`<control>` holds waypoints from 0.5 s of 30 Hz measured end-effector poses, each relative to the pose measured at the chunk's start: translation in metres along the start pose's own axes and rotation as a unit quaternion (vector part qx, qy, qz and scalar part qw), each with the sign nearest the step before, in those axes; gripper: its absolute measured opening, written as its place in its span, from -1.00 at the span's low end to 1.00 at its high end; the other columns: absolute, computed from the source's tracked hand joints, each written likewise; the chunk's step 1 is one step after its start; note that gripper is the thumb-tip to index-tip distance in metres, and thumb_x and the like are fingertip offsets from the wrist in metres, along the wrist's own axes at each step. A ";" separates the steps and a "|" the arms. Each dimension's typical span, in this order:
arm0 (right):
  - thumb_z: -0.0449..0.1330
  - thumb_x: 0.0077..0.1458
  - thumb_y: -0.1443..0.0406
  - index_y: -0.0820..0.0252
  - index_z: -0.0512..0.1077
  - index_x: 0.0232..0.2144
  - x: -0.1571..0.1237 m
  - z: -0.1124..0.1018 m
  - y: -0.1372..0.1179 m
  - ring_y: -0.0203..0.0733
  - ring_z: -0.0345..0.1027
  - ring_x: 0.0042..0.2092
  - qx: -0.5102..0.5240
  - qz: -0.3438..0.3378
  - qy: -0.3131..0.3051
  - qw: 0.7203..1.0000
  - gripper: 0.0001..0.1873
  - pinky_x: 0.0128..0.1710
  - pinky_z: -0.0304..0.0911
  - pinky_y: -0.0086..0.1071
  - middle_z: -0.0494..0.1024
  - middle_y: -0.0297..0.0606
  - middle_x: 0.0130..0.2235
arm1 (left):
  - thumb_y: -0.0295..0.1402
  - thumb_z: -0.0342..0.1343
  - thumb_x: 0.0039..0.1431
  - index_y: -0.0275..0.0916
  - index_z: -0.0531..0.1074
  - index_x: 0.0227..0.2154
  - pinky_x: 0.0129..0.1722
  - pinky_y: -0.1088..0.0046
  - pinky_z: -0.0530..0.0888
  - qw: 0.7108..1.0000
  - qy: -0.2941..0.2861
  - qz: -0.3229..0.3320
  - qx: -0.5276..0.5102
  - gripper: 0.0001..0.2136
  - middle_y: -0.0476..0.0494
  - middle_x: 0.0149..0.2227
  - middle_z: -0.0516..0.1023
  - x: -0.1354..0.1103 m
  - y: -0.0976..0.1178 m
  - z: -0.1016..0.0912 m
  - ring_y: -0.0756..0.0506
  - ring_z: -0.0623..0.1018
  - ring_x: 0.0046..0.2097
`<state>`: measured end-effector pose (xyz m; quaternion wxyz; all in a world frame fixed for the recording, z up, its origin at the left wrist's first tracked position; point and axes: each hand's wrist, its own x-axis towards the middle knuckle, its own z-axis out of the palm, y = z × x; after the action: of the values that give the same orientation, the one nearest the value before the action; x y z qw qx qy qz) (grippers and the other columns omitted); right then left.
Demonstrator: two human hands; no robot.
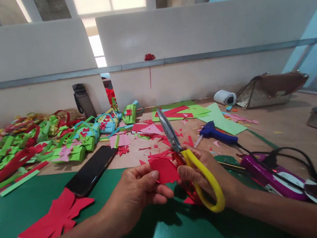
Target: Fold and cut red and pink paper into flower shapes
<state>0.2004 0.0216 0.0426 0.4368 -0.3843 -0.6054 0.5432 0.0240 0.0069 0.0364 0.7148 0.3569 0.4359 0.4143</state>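
Observation:
Between thumb and fingers, my left hand [147,184] pinches a small rounded piece of red paper [165,170]. My right hand [198,164] holds a pair of scissors [169,129] with one yellow and one red handle; the blades point up and away and look closed together. The right thumb touches the paper's right edge. Red paper scraps [159,150] lie on the table just beyond both hands. Near my left forearm, a cut red paper shape [55,218] rests on the green mat [151,231], beside a black phone [93,170].
Green paper bags [76,147] and strips pile up at the left, with a grey bottle [84,102] behind. Right of my hands are a blue glue gun [219,135], a purple power strip [271,175] and black cables. A handbag [273,88] stands at the back right.

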 end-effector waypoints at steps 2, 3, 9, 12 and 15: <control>0.38 -0.21 0.01 0.13 0.28 -0.38 0.001 -0.001 0.003 -0.37 0.26 -0.56 0.004 -0.007 -0.001 1.000 -0.52 -0.59 0.22 -0.49 0.32 -0.50 -0.52 | -0.53 0.02 0.18 -0.35 0.34 -0.37 -0.51 0.57 0.46 1.000 -0.008 0.005 -0.007 -0.96 -0.14 -0.53 0.52 0.000 -0.002 -0.001 -0.01 0.55 -0.52; 0.35 -0.19 -0.02 0.13 0.27 -0.36 0.001 -0.001 0.004 -0.36 0.25 -0.56 0.006 -0.009 -0.001 1.000 -0.51 -0.59 0.22 -0.48 0.32 -0.49 -0.52 | -0.53 0.02 0.18 -0.36 0.35 -0.35 -0.49 0.56 0.47 1.000 -0.013 0.010 -0.012 -0.97 -0.16 -0.50 0.53 0.001 -0.004 -0.001 -0.02 0.56 -0.48; 0.31 -0.14 -0.03 0.12 0.25 -0.39 0.002 -0.003 0.007 -0.35 0.25 -0.59 -0.013 -0.007 0.004 1.000 -0.55 -0.62 0.21 -0.45 0.31 -0.48 -0.54 | -0.45 0.14 0.11 -0.40 0.47 -0.26 -0.40 0.54 0.49 0.997 -0.055 0.031 -0.032 -0.85 -0.22 -0.41 0.57 0.005 -0.007 -0.005 -0.03 0.56 -0.40; 0.36 -0.17 0.06 0.13 0.26 -0.39 0.002 -0.001 0.007 -0.37 0.20 -0.60 -0.030 -0.012 0.011 0.999 -0.57 -0.64 0.19 -0.47 0.32 -0.49 -0.55 | -0.42 0.22 0.03 -0.39 0.51 -0.28 -0.41 0.53 0.49 0.997 -0.054 0.032 -0.044 -0.82 -0.20 -0.44 0.57 0.005 -0.009 -0.006 -0.01 0.54 -0.44; 0.37 -0.17 0.19 0.14 0.27 -0.26 0.002 0.000 0.010 -0.34 0.27 -0.52 -0.044 -0.032 0.024 0.998 -0.55 -0.57 0.24 -0.47 0.38 -0.46 -0.47 | -0.42 0.24 0.01 -0.39 0.50 -0.29 -0.41 0.53 0.49 0.997 -0.055 0.029 -0.043 -0.81 -0.20 -0.44 0.57 0.006 -0.013 -0.006 0.00 0.54 -0.45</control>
<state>0.1999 0.0244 0.0324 0.4511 -0.3966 -0.6299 0.4924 0.0234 0.0080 0.0210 0.7403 0.3603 0.3670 0.4330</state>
